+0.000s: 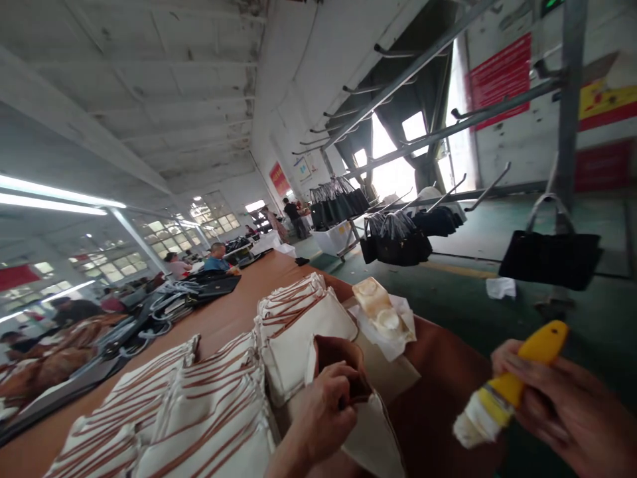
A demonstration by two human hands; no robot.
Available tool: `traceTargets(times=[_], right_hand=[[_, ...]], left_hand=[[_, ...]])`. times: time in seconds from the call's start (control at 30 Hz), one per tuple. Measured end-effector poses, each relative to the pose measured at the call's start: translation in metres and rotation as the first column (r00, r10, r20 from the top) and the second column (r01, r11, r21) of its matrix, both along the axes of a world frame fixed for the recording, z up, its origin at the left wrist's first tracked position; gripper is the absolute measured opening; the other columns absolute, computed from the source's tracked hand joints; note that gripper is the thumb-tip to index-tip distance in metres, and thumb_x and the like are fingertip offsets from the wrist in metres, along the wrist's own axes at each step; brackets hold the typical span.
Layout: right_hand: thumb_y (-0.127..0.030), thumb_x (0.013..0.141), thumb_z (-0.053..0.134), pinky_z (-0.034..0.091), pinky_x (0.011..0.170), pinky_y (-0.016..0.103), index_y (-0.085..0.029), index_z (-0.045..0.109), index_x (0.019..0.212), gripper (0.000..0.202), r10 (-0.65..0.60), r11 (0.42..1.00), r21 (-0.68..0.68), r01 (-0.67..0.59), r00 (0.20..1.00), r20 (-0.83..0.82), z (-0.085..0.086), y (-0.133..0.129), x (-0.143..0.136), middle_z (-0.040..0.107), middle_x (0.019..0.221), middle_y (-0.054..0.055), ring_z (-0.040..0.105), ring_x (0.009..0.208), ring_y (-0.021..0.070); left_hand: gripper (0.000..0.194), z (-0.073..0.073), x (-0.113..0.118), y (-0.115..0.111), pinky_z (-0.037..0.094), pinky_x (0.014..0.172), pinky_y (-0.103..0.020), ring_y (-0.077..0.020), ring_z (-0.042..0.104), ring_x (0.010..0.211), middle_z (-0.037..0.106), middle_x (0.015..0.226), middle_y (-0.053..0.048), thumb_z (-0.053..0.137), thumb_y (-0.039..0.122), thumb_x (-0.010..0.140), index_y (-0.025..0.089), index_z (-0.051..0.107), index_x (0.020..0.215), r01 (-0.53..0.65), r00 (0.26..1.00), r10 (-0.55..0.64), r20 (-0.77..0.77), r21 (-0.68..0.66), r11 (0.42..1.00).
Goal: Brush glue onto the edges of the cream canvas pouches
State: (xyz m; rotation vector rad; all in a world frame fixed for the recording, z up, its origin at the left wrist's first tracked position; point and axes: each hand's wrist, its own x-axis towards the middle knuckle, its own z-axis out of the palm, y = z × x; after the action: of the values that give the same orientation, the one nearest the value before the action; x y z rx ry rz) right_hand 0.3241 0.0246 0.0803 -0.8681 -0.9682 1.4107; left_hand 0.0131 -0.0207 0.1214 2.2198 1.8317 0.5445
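My left hand [326, 415] is closed on the upper edge of a white bag piece [375, 435] with a brown lining, whose mouth stands open at the lower middle. At the lower right, my right hand [552, 392] grips a brush by its yellow handle [545, 342]; the bristles [475, 421] are coated with a whitish substance and point down to the left. Beyond the bag piece, a cream-coloured container [373, 299] rests on crumpled white paper [411, 322]. Stacks of white pieces with brown strips [209, 405] lie left of my left hand.
A brown-covered table [239, 299] stretches away ahead. Black pieces and pale cords [169, 302] lie along its left side. On the right, a metal rack [570, 106] with hooks holds black bags [398, 242]. Several people are farther off, one in blue [215, 260].
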Motion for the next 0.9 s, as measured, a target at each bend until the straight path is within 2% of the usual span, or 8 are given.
traceTargets(times=[0.1, 0.2, 0.27, 0.4, 0.53, 0.73, 0.83, 0.9], right_hand=[[-0.052, 0.079, 0.071, 0.022, 0.036, 0.022, -0.021, 0.064, 0.076, 0.032, 0.048, 0.988, -0.140, -0.070, 0.986, -0.158, 0.003, -0.002, -0.006, 0.034, 0.047, -0.004, 0.027, 0.039, 0.0089], [-0.051, 0.076, 0.075, 0.022, 0.036, 0.020, -0.018, 0.064, 0.074, 0.035, 0.046, 0.986, -0.146, -0.077, 0.978, -0.205, 0.009, -0.002, -0.008, 0.035, 0.046, -0.005, 0.026, 0.039, 0.0076], [-0.051, 0.073, 0.077, 0.021, 0.036, 0.019, -0.017, 0.063, 0.072, 0.037, 0.020, 0.989, -0.142, -0.051, 0.977, -0.212, 0.009, -0.001, -0.006, 0.035, 0.045, -0.006, 0.024, 0.038, 0.0069], [-0.048, 0.076, 0.076, 0.021, 0.036, 0.018, -0.016, 0.065, 0.076, 0.034, -0.049, 0.982, -0.191, 0.004, 0.971, -0.232, -0.002, 0.008, 0.006, 0.035, 0.046, -0.006, 0.025, 0.038, 0.0062], [-0.045, 0.079, 0.075, 0.026, 0.038, 0.018, -0.017, 0.066, 0.078, 0.030, -0.097, 0.970, -0.241, 0.034, 0.961, -0.258, -0.016, 0.019, 0.023, 0.036, 0.047, -0.005, 0.027, 0.040, 0.0066], [-0.042, 0.083, 0.073, 0.025, 0.038, 0.019, -0.016, 0.065, 0.077, 0.028, -0.119, 0.977, -0.201, 0.065, 0.955, -0.271, -0.028, 0.038, 0.031, 0.034, 0.044, -0.006, 0.025, 0.039, 0.0062], [-0.041, 0.084, 0.072, 0.023, 0.038, 0.020, -0.016, 0.064, 0.079, 0.027, -0.112, 0.977, -0.204, 0.059, 0.959, -0.260, -0.041, 0.044, 0.028, 0.036, 0.046, -0.006, 0.027, 0.039, 0.0063], [-0.041, 0.085, 0.071, 0.022, 0.038, 0.020, -0.017, 0.063, 0.081, 0.026, -0.102, 0.977, -0.208, 0.049, 0.963, -0.250, -0.049, 0.047, 0.026, 0.037, 0.047, -0.006, 0.027, 0.039, 0.0062]], left_hand=[[0.023, -0.011, 0.012, 0.010, 0.051, 0.087, -0.031, -0.0176, 0.062, 0.107, 0.062, 0.125, 0.004, 0.047, 0.003, 0.064, 0.024, 0.053, 0.071, 0.002, 0.979, -0.009, -0.206, -0.033, 0.999], [0.028, -0.024, 0.023, 0.035, 0.052, 0.076, -0.032, -0.0198, 0.065, 0.093, 0.061, 0.121, -0.003, 0.045, 0.006, 0.072, 0.023, 0.058, 0.090, 0.058, 0.882, -0.089, -0.462, -0.081, 0.995], [0.029, -0.034, 0.032, 0.058, 0.051, 0.075, -0.033, -0.0225, 0.064, 0.092, 0.064, 0.111, -0.006, 0.045, 0.007, 0.073, 0.021, 0.059, 0.094, 0.124, 0.829, -0.179, -0.531, -0.138, 0.983], [0.021, -0.057, 0.048, 0.103, 0.050, 0.073, -0.034, -0.0254, 0.064, 0.090, 0.067, 0.096, -0.007, 0.053, 0.012, 0.072, 0.020, 0.064, 0.089, 0.250, 0.778, -0.362, -0.513, -0.275, 0.928], [0.029, -0.078, 0.058, 0.129, 0.049, 0.074, -0.031, -0.0236, 0.063, 0.093, 0.066, 0.100, -0.003, 0.060, 0.017, 0.070, 0.026, 0.062, 0.097, 0.349, 0.745, -0.498, -0.445, -0.376, 0.858], [0.037, -0.099, 0.067, 0.135, 0.046, 0.081, -0.040, -0.0289, 0.058, 0.097, 0.064, 0.100, -0.007, 0.061, 0.019, 0.067, 0.024, 0.059, 0.104, 0.362, 0.756, -0.514, -0.405, -0.395, 0.844], [0.027, -0.102, 0.071, 0.130, 0.043, 0.083, -0.046, -0.0330, 0.058, 0.096, 0.064, 0.091, -0.011, 0.059, 0.017, 0.067, 0.020, 0.064, 0.093, 0.344, 0.773, -0.501, -0.389, -0.407, 0.846], [0.017, -0.098, 0.069, 0.127, 0.043, 0.080, -0.043, -0.0301, 0.061, 0.087, 0.065, 0.083, -0.009, 0.059, 0.016, 0.067, 0.019, 0.068, 0.082, 0.333, 0.793, -0.497, -0.352, -0.433, 0.838]])
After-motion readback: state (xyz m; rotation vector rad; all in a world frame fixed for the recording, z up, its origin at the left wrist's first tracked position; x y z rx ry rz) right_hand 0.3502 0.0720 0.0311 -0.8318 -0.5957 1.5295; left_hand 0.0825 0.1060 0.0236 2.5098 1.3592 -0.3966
